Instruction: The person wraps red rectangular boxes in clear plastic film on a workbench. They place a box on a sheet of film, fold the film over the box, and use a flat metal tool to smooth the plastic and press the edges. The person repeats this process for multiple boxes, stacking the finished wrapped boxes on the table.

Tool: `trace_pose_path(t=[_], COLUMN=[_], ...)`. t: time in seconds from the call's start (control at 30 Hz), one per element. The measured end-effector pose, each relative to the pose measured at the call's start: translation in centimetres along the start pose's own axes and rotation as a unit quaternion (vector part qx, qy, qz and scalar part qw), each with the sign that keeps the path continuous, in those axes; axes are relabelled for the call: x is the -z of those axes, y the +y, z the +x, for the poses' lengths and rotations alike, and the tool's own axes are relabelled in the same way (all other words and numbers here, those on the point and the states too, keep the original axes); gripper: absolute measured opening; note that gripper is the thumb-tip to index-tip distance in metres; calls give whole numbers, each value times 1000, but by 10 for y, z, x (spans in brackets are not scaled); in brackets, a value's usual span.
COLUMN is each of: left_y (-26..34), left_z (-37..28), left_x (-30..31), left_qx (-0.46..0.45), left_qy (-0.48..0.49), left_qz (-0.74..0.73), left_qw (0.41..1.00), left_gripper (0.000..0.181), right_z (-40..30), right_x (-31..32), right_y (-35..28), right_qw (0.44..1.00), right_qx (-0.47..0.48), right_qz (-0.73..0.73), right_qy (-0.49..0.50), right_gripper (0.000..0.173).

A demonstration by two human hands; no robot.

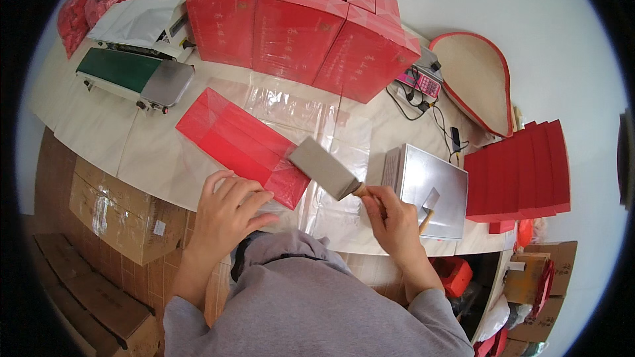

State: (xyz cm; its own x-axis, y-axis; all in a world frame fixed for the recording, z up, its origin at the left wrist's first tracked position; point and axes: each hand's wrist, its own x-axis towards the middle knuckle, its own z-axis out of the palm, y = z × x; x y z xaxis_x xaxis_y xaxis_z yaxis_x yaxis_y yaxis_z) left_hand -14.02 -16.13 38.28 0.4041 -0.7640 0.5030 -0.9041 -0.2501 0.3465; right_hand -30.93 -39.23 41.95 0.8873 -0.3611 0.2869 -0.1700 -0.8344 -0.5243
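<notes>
My right hand [394,218] grips the wooden handle of a flat metal scraper [321,166]. The scraper's broad blade slants up and left, its far edge over the right end of a red box [238,141] wrapped in clear film. Whether the blade touches the film cannot be told. My left hand [230,208] is at the box's near side with its fingers apart, holding nothing. Under and beyond the box lie clear plastic film sheets [342,148]. To the right of my right hand sits a flat silver metal plate device [431,178], which reflects the scraper.
Wrapped red cartons [297,34] are stacked at the back. A sealing machine with a green belt [119,69] stands at the left. Red boxes [518,173], a woven tray [474,74], black cables [412,104] and a pink-keypad scale [421,82] are at the right. Cardboard cartons [124,208] sit below.
</notes>
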Motion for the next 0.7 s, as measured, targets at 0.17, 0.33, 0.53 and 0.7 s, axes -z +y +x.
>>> trace_pose_path(t=[0.17,0.33,0.53,0.7], left_y=[1,0,-6,-11], left_z=[2,4,8,15], left_x=[0,0,5,15], left_qx=[-2,-7,-30,-58], left_qy=[1,-7,-10,-8], left_qz=[0,1,28,10], left_qw=[1000,1000,999,998], left_gripper=[32,32,30,17], right_z=[-9,-6,-2,2], right_x=[0,-9,-20,-21], right_y=[5,-8,-16,-26], right_qw=[999,992,984,983], right_qx=[17,94,144,144], right_qz=[-38,-81,-86,-73], right_qy=[-17,-33,-51,-86], right_gripper=[15,18,22,24])
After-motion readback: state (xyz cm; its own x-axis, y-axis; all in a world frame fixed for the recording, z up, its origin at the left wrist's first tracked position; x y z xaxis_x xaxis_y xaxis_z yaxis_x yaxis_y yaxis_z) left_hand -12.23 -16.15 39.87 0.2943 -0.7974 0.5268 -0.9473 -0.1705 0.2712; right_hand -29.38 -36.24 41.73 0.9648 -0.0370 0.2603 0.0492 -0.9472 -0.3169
